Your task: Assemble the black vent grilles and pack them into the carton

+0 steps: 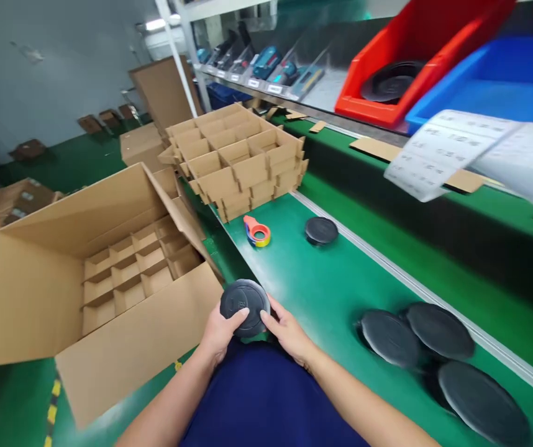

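Between my two hands is a round black lid (pixel 243 297) with raised markings, held in front of my body. My left hand (pixel 222 329) grips its left side, thumb lying on top. On its right edge my right hand (pixel 289 329) is closed, the thumb at the rim and fingers beneath. Just left of my hands stands an open cardboard box (pixel 140 335) with a cardboard divider grid (pixel 129 261) inside. A single black lid (pixel 321 230) lies farther along the green bench. Several more sit to my right, such as this black lid (pixel 389 337).
Stacked cardboard dividers (pixel 248 155) stand at the bench's far end, near a colourful tape dispenser (pixel 257 232). Above the bench, a shelf carries a red bin (pixel 355 93) with a black part inside, a blue bin (pixel 490 87) and hanging paper sheets (pixel 443 152).
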`<state>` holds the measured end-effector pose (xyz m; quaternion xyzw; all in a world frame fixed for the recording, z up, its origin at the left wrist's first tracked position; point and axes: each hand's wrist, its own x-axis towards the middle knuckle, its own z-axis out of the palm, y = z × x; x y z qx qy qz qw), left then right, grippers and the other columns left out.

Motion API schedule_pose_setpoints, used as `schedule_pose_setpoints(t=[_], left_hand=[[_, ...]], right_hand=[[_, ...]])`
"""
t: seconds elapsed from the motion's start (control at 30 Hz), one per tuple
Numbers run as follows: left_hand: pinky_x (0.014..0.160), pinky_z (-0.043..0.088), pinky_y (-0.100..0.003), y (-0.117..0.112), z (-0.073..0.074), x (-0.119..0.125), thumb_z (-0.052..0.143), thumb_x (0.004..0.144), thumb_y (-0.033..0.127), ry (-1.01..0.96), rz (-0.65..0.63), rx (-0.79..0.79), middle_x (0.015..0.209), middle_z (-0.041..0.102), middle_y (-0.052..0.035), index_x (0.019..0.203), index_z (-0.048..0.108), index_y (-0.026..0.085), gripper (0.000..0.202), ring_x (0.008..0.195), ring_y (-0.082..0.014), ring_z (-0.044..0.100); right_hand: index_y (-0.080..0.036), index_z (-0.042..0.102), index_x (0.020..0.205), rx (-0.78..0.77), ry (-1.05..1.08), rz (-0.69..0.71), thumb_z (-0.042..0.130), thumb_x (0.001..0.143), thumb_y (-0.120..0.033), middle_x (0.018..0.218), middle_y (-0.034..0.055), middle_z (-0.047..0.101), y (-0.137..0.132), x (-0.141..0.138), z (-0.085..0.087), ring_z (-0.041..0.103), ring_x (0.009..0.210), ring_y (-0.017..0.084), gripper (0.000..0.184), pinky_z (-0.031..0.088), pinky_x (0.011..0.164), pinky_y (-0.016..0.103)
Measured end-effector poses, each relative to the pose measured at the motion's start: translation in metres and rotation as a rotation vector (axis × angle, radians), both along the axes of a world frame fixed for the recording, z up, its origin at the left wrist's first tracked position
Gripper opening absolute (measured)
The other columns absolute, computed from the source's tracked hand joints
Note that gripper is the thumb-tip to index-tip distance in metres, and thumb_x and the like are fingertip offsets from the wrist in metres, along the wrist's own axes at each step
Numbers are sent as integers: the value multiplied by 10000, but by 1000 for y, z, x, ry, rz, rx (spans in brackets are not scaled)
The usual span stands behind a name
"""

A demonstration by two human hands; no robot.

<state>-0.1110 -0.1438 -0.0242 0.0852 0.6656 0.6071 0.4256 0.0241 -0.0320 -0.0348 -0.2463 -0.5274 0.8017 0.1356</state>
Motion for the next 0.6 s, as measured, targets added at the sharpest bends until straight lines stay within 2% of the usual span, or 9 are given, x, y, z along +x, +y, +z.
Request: schedule_pose_setpoints(t=[0.1, 0.17, 0.27, 0.37, 0.5, 0.6], left_hand=[[843, 548, -393, -18, -7, -24, 823, 623, 421, -71, 85, 37, 1124, 680, -142, 1147, 624, 165, 616, 995, -275, 652], [804, 560, -392, -30, -11, -51, 806, 643, 446, -94, 199, 13, 1108, 684, -146, 1135, 632, 165, 593, 977, -273, 660], [782, 563, -345, -47, -19, -111, 733, 738, 439, -38, 392, -53, 1153, 664, -147, 1142, 621, 162, 502, 1011, -248, 650], [789, 560, -301, -56, -33, -184, 603, 855, 403, 22, 497, -122, 1264, 602, -144, 1237, 536, 162, 457, 1060, -212, 631], [732, 575, -305, -43, -62, -268, 548, 876, 431, 102, 462, -283, 1248, 604, -154, 1250, 497, 147, 472, 1036, -218, 642], [719, 573, -333, -24, -86, -306, 594, 837, 465, 225, 328, -425, 1104, 667, -148, 1145, 571, 134, 453, 964, -231, 665]], right_hand=[[-286, 388, 1423, 40, -93, 57, 644, 788, -533, 1374, 73, 501, -5, -16, -7, 580, 1062, 208, 727, 499, 862, 363], [-252, 405, 1414, 60, -165, 74, 674, 747, -558, 1384, 107, 486, -8, -25, -13, 565, 1110, 223, 782, 475, 924, 388], [-211, 494, 1343, 76, -275, 47, 704, 679, -599, 1317, 139, 545, -12, -38, -24, 593, 1052, 243, 797, 484, 908, 413], [-182, 574, 1243, 70, -375, -10, 720, 620, -629, 1216, 143, 612, -17, -49, -31, 621, 984, 255, 781, 513, 839, 408], [-167, 612, 1169, 80, -447, -59, 723, 613, -611, 1131, 129, 650, -25, -66, -33, 635, 953, 249, 719, 522, 818, 389], [-173, 625, 1141, 77, -479, -72, 750, 611, -547, 1123, 117, 651, -32, -79, -28, 634, 966, 247, 660, 519, 834, 377]])
